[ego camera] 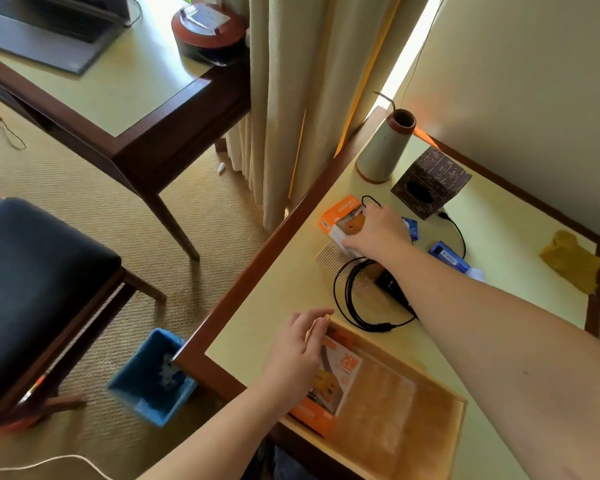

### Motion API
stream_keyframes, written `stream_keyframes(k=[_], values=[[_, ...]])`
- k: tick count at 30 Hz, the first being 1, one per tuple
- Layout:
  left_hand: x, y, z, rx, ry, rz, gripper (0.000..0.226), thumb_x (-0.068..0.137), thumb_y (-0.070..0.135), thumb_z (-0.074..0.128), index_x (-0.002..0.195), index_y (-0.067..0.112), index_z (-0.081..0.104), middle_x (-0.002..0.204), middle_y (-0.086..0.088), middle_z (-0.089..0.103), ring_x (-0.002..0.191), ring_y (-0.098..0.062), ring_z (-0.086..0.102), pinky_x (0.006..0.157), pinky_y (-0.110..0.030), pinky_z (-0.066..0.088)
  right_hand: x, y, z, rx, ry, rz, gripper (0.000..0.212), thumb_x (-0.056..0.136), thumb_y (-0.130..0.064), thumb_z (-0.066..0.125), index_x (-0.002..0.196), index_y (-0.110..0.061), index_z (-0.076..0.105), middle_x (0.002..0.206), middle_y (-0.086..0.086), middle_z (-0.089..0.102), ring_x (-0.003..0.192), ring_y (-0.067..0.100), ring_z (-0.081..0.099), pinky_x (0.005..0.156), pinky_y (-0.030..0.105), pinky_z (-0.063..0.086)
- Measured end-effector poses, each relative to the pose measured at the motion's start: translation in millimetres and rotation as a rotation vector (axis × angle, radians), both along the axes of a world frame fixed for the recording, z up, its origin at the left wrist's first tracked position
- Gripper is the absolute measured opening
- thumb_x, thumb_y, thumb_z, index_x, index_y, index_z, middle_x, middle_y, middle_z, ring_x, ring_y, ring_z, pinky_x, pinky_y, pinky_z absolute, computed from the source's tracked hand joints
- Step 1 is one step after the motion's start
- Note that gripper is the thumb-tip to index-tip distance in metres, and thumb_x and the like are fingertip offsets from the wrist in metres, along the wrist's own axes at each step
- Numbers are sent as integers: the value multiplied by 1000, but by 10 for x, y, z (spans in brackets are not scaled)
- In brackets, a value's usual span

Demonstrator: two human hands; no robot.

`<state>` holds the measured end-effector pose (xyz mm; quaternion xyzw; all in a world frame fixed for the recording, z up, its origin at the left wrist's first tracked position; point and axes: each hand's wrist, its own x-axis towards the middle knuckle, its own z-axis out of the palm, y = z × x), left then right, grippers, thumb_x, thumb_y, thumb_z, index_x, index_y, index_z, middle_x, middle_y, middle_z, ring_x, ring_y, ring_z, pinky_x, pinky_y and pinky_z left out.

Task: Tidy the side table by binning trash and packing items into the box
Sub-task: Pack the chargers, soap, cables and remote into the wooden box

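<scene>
My right hand reaches across the side table and closes on an orange and white charger box. My left hand grips the near-left rim of the shallow wooden box at the table's front edge. Inside that box lies another orange charger package. A coiled black cable and a pale comb lie between the two hands. Small blue packets sit just beyond my right forearm. A blue bin stands on the floor at the table's left corner.
A grey vase and a dark patterned tissue box stand at the back of the table. A yellow cloth lies at the far right. A black-seated chair, a desk and curtains are to the left.
</scene>
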<state>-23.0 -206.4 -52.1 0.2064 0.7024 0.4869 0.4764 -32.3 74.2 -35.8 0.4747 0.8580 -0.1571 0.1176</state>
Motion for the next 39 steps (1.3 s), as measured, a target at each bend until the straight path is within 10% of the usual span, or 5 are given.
stream_keyframes(k=[9,23,27,32,39], values=[[-13,4,16,0,44,-15,25,105,54,42,122,59,60,119,19,56,113,-4,64,88,-31,62,744,-596,1150,200,538,382,92,78,-34,84,156,-19,39,141,1,44,129,16,41,97,29,46],[62,3,61,-40,211,-30,31,106,54,41,134,52,55,121,15,52,102,-7,67,66,-19,60,2527,-1562,978,204,-52,1098,78,81,-26,81,149,-35,44,154,-5,47,141,28,45,121,47,28],[54,-39,94,-51,362,-74,34,106,52,42,138,52,53,132,17,45,116,-6,60,73,-27,61,2470,-1691,796,164,-47,1149,47,84,-19,75,127,-31,62,148,-3,52,131,25,49,116,46,42],[177,-94,212,328,1069,-391,33,102,26,50,130,24,68,122,-2,60,107,-22,49,80,-37,48,2447,-1796,493,163,-16,1121,41,90,-10,67,127,-26,57,139,2,51,127,25,51,112,42,44],[453,-71,88,83,1103,-915,55,96,53,49,146,30,47,143,6,55,129,-23,54,104,-41,50,2464,-1863,569,-22,6,561,33,96,-20,61,129,-21,60,133,4,55,122,25,53,97,40,54]])
